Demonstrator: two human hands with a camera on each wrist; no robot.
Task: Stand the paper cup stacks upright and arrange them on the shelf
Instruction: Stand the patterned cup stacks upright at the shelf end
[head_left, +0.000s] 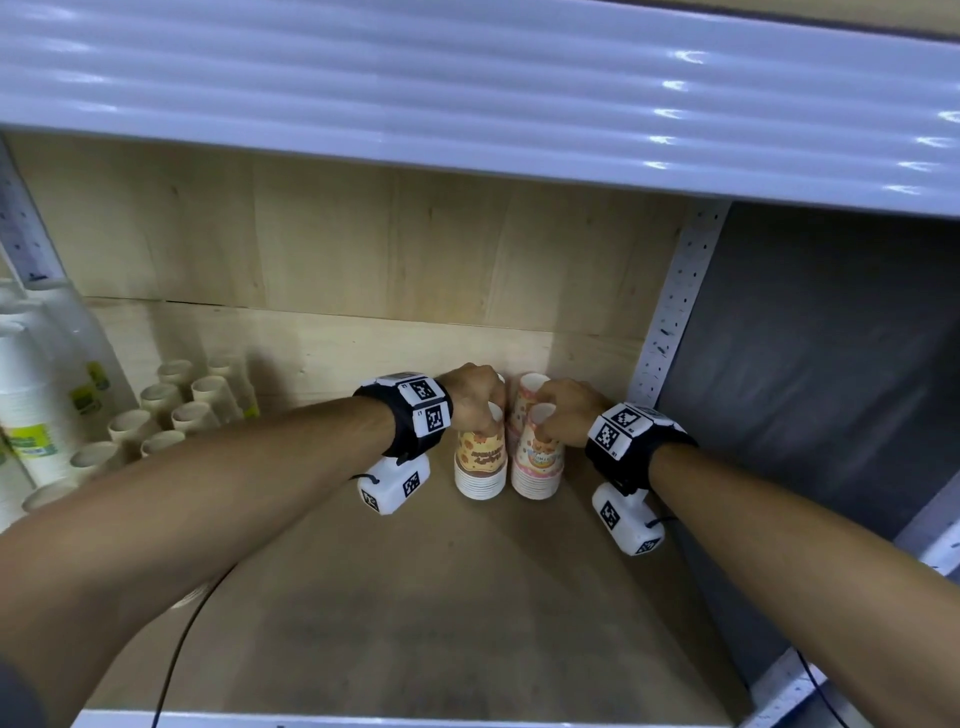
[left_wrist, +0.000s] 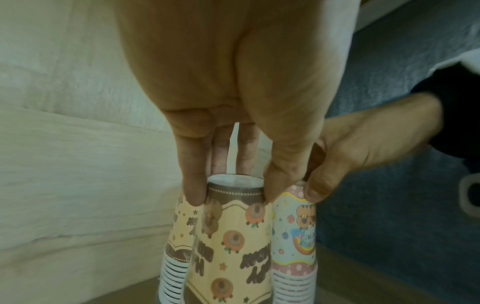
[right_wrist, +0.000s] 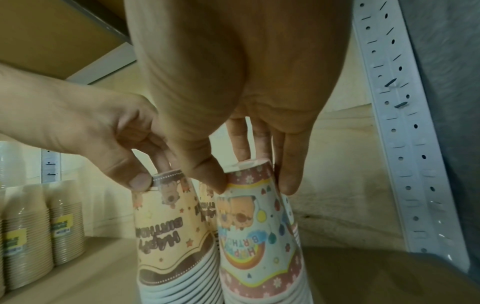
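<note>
Printed paper cup stacks stand rim-down on the wooden shelf board (head_left: 441, 597), close to the back right corner. My left hand (head_left: 480, 402) pinches the top of a yellow-and-brown stack (head_left: 480, 462) (left_wrist: 231, 242) (right_wrist: 168, 232) between thumb and fingers. Beside it, my right hand (head_left: 558, 415) grips the top of a pink-and-blue birthday stack (head_left: 537, 465) (right_wrist: 257, 236) (left_wrist: 294, 236). Behind these stand another pink stack (head_left: 530, 389) and another yellow stack (left_wrist: 178, 242), partly hidden by my hands. The two front stacks touch side by side.
Several plain beige cup stacks (head_left: 171, 410) (right_wrist: 36, 236) stand in rows at the shelf's left, with wrapped white cups (head_left: 31, 410) beyond. A perforated metal upright (head_left: 670, 322) (right_wrist: 405, 133) and a dark panel (head_left: 831, 364) bound the right. Another shelf (head_left: 467, 93) hangs overhead.
</note>
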